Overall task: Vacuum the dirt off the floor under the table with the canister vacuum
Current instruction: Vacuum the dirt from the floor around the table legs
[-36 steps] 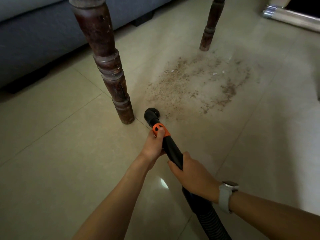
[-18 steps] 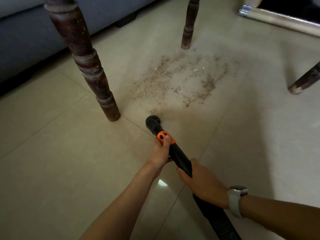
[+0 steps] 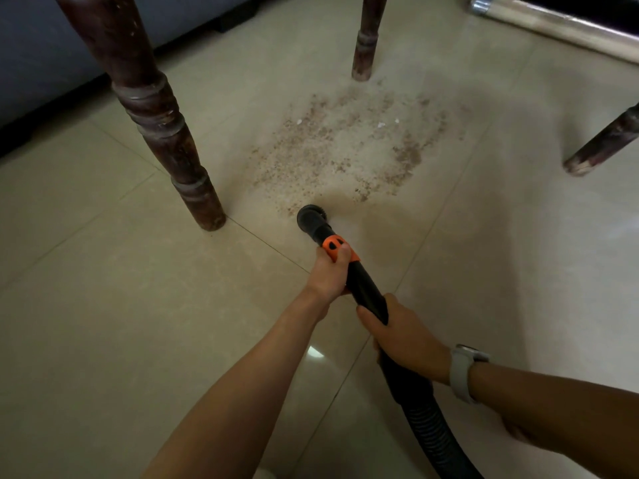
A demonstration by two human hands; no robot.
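A patch of brown dirt (image 3: 349,146) with a few white specks lies on the beige tiled floor between the table legs. The black vacuum nozzle (image 3: 311,217) rests on the floor at the near edge of the dirt. Behind it the black wand carries an orange collar (image 3: 337,245). My left hand (image 3: 328,274) grips the wand at that collar. My right hand (image 3: 401,331), with a grey watch on the wrist, holds the wand lower down, where the ribbed black hose (image 3: 425,426) begins. The canister is out of view.
A turned dark wooden table leg (image 3: 166,133) stands close to the left of the nozzle. A second leg (image 3: 364,46) is behind the dirt and a third leg (image 3: 605,143) at the right. A grey sofa (image 3: 52,46) runs along the back left. A metal door threshold (image 3: 553,25) lies at the top right.
The view has shifted, so the table legs and dirt sit differently in frame. The nozzle, held the same way by both hands, is now at the dirt's near edge rather than short of it.
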